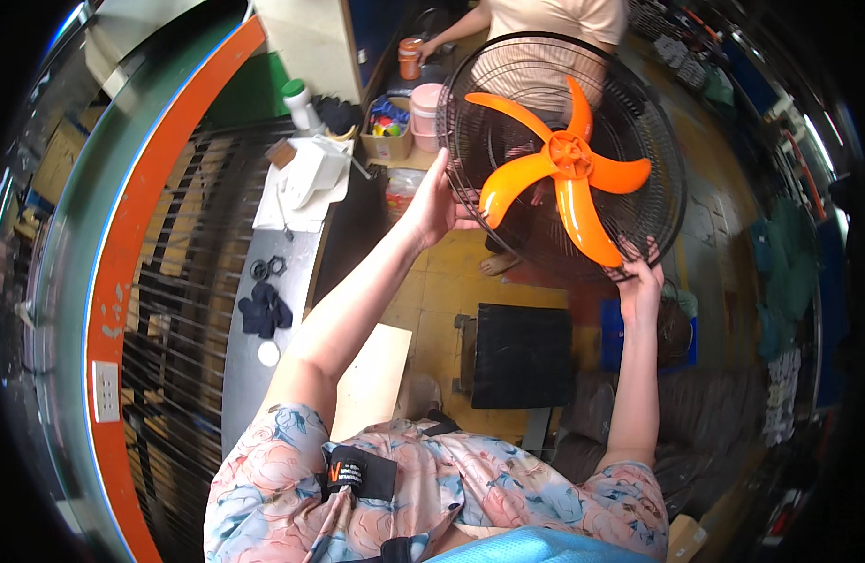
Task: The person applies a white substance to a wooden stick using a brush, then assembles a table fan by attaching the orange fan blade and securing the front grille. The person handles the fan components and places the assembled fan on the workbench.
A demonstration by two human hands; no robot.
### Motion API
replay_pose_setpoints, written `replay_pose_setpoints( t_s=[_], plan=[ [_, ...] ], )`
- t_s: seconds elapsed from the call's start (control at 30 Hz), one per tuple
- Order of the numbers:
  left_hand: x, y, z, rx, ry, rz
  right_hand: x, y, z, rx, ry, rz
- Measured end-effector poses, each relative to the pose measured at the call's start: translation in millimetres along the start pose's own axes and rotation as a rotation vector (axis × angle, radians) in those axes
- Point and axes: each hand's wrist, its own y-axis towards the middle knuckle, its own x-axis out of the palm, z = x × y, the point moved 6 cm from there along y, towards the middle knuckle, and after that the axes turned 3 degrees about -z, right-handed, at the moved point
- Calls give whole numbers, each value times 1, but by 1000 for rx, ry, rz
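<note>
Both my hands hold up a black round fan guard of thin wire, with an orange fan blade showing at its middle. The blade has several curved vanes round a central hub. My left hand grips the guard's left rim, thumb up along the edge and fingers reaching behind the wire. At the lower right rim my right hand has its fingers curled over the guard, close to the tip of one vane. The guard hangs raised in front of me, well above the floor.
A person in a light striped top stands beyond the guard. To my left runs a grey bench with black gloves and white papers, beside an orange-edged conveyor. A black-topped stool stands below on the yellow floor.
</note>
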Motion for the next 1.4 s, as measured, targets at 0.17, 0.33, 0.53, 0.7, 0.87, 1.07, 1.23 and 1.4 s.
replay_pose_setpoints(
  t_s=[0.17, 0.33, 0.53, 0.7, 0.87, 1.07, 1.23, 1.4],
  plan=[
    [-22, -70, -22, 52, 32, 161, 17, -59, 5, -36, -79, -86],
    [-43, -206, -48, 124, 47, 74, 46, -133, 16, -25, -152, -146],
    [-108, -432, -94, 75, 24, 334, 126, -252, 78, 180, -240, -351],
    [-155, -619, -151, 105, -114, 649, 193, -348, 192, 418, -230, -511],
    [-192, -742, -205, 261, -249, 897, 246, -401, 305, 548, -237, -725],
    [-234, -798, -253, 346, -304, 1057, 297, -422, 414, 681, -240, -915],
    [-252, -806, -277, 179, -212, 1189, 301, -414, 446, 693, -591, -919],
    [-237, -816, -239, 47, 825, 1849, 301, -373, 412, 455, -759, -784]
  ],
)
